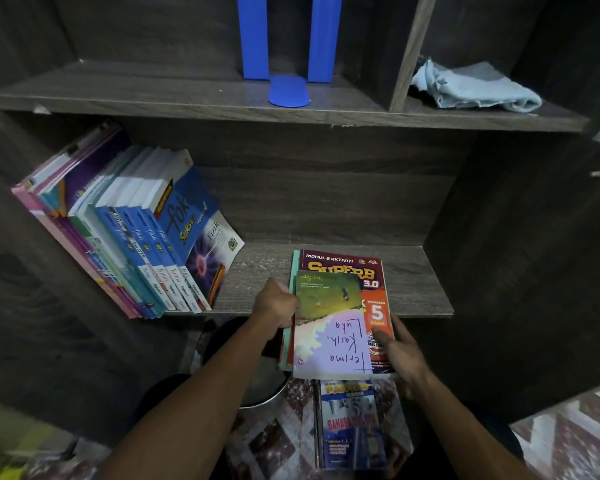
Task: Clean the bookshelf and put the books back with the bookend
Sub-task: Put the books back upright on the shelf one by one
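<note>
Head view: left grip (pixel 276 303) and right grip (pixel 400 355) both clasp the book stack (pixel 333 323), lying flat, overhanging the lower shelf (pixel 413 282) front edge.

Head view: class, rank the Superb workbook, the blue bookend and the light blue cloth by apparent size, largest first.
1. Superb workbook, partly covered, nearest the camera.
2. The blue bookend and the light blue cloth: too alike to rank; the frame crops the bookend.
</note>
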